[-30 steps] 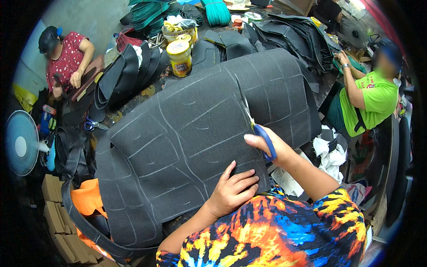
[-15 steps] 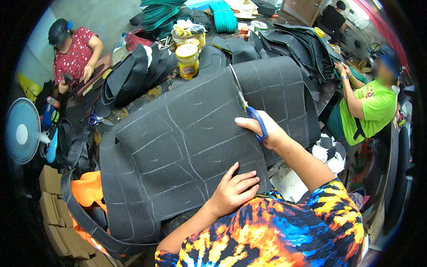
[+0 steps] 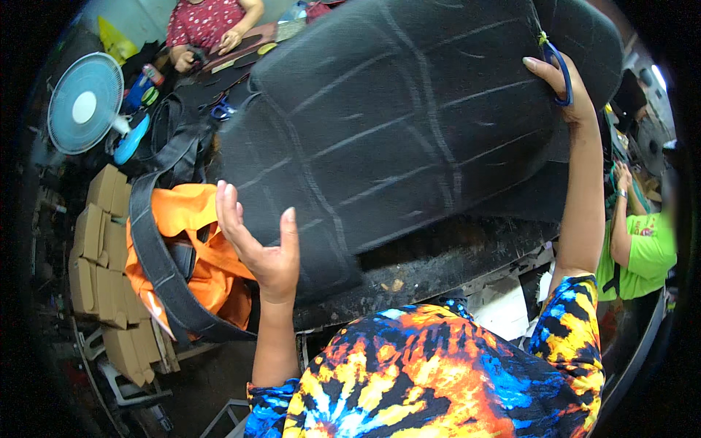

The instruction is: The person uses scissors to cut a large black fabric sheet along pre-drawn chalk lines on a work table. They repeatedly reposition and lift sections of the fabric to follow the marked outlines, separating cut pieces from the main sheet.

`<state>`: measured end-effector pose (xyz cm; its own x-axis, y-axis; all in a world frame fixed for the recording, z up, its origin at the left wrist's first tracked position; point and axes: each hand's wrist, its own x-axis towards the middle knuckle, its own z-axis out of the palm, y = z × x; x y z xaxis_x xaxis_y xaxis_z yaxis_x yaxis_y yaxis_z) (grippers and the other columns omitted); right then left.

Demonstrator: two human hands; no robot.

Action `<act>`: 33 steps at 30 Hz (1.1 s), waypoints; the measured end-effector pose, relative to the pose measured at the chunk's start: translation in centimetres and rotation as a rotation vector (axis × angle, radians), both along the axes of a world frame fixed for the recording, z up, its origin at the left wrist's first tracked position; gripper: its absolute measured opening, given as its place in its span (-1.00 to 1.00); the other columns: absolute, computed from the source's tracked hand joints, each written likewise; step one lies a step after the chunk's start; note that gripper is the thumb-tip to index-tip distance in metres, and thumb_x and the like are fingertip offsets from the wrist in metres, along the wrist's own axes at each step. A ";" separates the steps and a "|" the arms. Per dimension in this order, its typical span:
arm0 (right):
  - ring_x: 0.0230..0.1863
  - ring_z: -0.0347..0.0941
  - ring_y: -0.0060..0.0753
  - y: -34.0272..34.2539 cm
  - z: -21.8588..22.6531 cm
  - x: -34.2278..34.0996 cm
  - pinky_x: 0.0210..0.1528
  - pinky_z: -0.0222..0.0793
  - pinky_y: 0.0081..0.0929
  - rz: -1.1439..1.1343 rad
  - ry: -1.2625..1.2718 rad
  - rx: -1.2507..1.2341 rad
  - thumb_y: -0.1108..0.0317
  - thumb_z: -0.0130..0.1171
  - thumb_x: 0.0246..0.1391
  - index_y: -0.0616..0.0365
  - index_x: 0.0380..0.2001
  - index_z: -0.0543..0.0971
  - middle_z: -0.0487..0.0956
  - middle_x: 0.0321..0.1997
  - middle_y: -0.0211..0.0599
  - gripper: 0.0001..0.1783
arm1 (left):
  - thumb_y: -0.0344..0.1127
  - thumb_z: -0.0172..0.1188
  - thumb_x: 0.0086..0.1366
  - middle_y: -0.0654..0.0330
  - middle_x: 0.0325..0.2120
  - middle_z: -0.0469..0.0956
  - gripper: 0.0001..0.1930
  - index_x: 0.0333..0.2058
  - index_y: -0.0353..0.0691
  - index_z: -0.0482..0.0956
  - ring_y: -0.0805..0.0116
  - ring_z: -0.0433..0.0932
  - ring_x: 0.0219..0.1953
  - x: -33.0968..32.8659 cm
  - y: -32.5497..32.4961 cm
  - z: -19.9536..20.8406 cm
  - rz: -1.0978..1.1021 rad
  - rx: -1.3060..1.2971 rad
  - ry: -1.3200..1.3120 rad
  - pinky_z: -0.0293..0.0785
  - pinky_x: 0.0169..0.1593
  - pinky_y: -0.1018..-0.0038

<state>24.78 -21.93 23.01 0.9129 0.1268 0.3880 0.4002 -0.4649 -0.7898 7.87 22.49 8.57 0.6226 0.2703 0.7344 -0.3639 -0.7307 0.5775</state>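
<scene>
A wide black sheet of material (image 3: 372, 139), marked with pale chalk lines, spreads across the dark worktable and is slightly blurred. At its far right part my right hand (image 3: 573, 91) is closed around blue-handled scissors (image 3: 561, 69), whose blades point away from me, over the sheet. My left hand (image 3: 263, 244) is raised at the sheet's near left end, fingers up and thumb apart, with nothing in it. Whether its fingers touch the sheet I cannot tell. Behind that hand lies an orange cloth (image 3: 182, 204) with a black strap (image 3: 164, 270) looped around it.
Stacked brown cardboard boxes (image 3: 109, 255) stand at the left, below a blue fan (image 3: 85, 106). Another pair of scissors (image 3: 223, 109) lies beyond the sheet's left end. One person in red (image 3: 208, 29) sits at the far left, another in green (image 3: 642, 248) at the right.
The sheet has shifted away from me, baring the table's near edge. My left hand has lifted off it and moved left. My right hand has gone farther right and away with the scissors. The view has turned left.
</scene>
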 end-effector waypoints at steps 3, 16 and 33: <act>-0.46 0.32 -0.69 -2.8 -2.8 4.3 -0.37 0.24 -0.62 -0.036 -0.004 -0.122 0.06 0.34 0.07 0.17 -0.37 0.60 0.47 -0.48 -0.56 -0.64 | -0.43 0.38 0.13 -0.07 0.28 0.18 -0.15 0.34 -0.29 0.10 0.02 0.23 0.31 -1.0 1.4 -1.6 0.044 -0.109 0.264 0.25 0.27 0.18; -0.56 0.27 -0.70 -6.2 -6.2 -7.3 -0.51 0.16 -0.65 -0.383 0.452 -0.524 -0.09 0.28 0.13 0.13 -0.53 0.48 0.38 -0.61 -0.54 -0.51 | -0.51 0.35 0.18 0.03 0.14 0.31 -0.23 0.31 -0.17 0.13 0.22 0.41 0.12 -3.7 -0.8 -8.3 -0.390 -0.918 0.477 0.39 0.19 0.33; -0.32 0.40 -0.42 3.6 -20.0 -24.3 -0.26 0.35 -0.38 0.539 0.971 -0.104 -0.24 0.23 0.08 0.20 -0.32 0.48 0.48 -0.42 -0.31 -0.38 | -0.59 0.16 0.17 0.04 0.23 0.22 -0.33 0.28 -0.39 0.20 0.30 0.18 0.30 -5.0 -2.9 -8.0 -0.725 -0.943 0.476 0.09 0.36 0.36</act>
